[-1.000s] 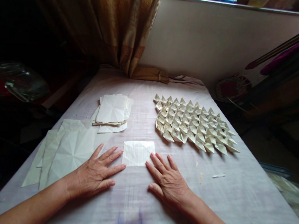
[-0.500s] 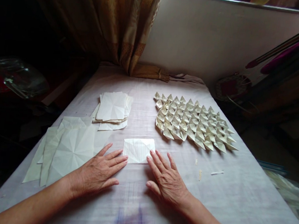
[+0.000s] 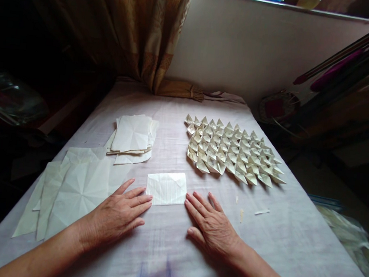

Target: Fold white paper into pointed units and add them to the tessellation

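A folded sheet of lined paper (image 3: 166, 190) lies flat on the cloth between my hands, with faint crease lines across it. My left hand (image 3: 117, 212) rests palm down with spread fingers, and its fingertips touch the paper's lower left edge. On the other side my right hand (image 3: 213, 226) lies flat, fingers apart, the tips at or just beside the paper's right edge. Under and beside my left forearm are several large creased sheets (image 3: 80, 185). Farther back stands a stack of smaller creased sheets (image 3: 131, 133).
Rows of folded paper boats (image 3: 232, 152) cover the back right of the cloth-covered table (image 3: 174, 107). Small paper scraps (image 3: 262, 211) lie right of my right hand. A gold curtain (image 3: 155, 35) hangs at the back, before a pale wall (image 3: 245, 44).
My right hand has shifted slightly right, off the paper to its edge. My left hand still touches the left side. The whole view has moved a little.
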Action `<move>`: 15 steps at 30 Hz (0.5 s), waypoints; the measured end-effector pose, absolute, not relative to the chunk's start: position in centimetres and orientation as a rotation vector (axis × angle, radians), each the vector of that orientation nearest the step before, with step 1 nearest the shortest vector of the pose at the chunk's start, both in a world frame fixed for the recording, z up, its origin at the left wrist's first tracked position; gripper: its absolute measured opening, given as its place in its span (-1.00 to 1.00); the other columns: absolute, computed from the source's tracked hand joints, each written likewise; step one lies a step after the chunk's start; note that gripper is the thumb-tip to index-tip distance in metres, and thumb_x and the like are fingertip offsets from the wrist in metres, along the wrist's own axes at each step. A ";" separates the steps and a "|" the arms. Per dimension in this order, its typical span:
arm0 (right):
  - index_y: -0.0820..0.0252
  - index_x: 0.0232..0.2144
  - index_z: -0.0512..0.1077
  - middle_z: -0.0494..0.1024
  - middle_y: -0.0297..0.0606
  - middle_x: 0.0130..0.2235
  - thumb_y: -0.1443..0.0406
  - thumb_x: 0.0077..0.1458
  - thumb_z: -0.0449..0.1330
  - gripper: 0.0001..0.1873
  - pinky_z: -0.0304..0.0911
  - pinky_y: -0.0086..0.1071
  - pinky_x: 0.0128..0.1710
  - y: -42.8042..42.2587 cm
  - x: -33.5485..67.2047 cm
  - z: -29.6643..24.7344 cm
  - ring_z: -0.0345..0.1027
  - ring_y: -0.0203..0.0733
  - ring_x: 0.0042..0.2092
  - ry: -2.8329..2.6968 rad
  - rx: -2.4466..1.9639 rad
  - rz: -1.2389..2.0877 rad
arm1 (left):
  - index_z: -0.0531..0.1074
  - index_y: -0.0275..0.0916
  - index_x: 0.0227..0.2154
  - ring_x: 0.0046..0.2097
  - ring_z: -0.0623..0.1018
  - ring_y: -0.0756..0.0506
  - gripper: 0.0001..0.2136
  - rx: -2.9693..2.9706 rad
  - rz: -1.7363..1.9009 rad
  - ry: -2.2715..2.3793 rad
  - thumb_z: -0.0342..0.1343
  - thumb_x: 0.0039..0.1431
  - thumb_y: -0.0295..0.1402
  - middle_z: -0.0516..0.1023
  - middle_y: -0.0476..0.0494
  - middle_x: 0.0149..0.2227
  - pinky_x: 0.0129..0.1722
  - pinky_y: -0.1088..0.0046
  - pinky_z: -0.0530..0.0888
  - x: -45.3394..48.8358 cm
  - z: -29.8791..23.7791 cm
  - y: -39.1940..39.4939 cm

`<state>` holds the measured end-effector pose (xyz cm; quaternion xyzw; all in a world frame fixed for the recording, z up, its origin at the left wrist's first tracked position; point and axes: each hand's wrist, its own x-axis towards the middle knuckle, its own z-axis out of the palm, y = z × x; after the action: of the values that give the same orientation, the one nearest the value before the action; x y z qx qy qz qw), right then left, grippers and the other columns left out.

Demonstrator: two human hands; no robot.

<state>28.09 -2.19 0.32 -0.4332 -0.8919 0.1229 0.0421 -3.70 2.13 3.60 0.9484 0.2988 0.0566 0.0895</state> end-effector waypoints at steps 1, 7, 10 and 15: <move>0.19 0.30 0.19 0.24 -0.09 0.31 0.18 0.24 0.12 -0.39 -0.07 0.19 0.28 -2.2 28.1 0.4 0.05 0.13 0.33 -2.702 -1.336 0.366 | 0.46 -0.11 -0.04 0.12 0.46 -0.20 -0.76 2.814 0.182 0.906 0.04 0.32 -0.21 0.59 -0.05 -0.01 0.32 0.08 -0.06 -3.0 3.9 2.2; 0.17 0.12 0.41 0.45 -0.09 0.18 0.28 0.21 0.12 -0.58 0.07 0.07 0.23 -1.1 26.9 0.5 0.28 0.04 0.19 -2.430 -1.410 0.303 | 0.41 -0.23 -0.22 -0.08 0.49 -0.23 -0.90 2.860 0.089 1.060 0.08 0.27 -0.33 0.54 -0.22 -0.14 -0.01 0.14 0.41 3.0 4.4 2.9; 0.18 0.07 0.44 0.47 -0.09 0.15 0.31 0.16 0.14 -0.60 0.18 0.00 0.16 -0.5 26.6 0.5 0.31 0.04 0.15 -2.376 -1.404 0.306 | 0.41 -0.25 -0.24 -0.21 0.54 -0.23 -0.92 2.910 -0.090 1.059 0.08 0.27 -0.37 0.54 -0.22 -0.22 -0.24 0.23 0.48 5.4 4.1 3.5; 0.24 0.03 0.45 0.49 -0.10 0.13 0.33 0.16 0.13 -0.62 0.21 -0.02 0.14 -0.2 26.6 0.5 0.32 0.05 0.13 -2.325 -1.381 0.307 | 0.43 -0.32 -0.31 -0.37 0.57 -0.23 -0.82 2.942 -0.260 1.090 -0.05 0.22 -0.62 0.53 -0.24 -0.36 -0.50 0.31 0.45 7.2 3.8 3.2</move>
<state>26.60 -0.18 0.51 -0.4962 -0.8356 0.1102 0.2083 7.23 3.23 3.76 0.9345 0.3463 -0.0826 -0.0033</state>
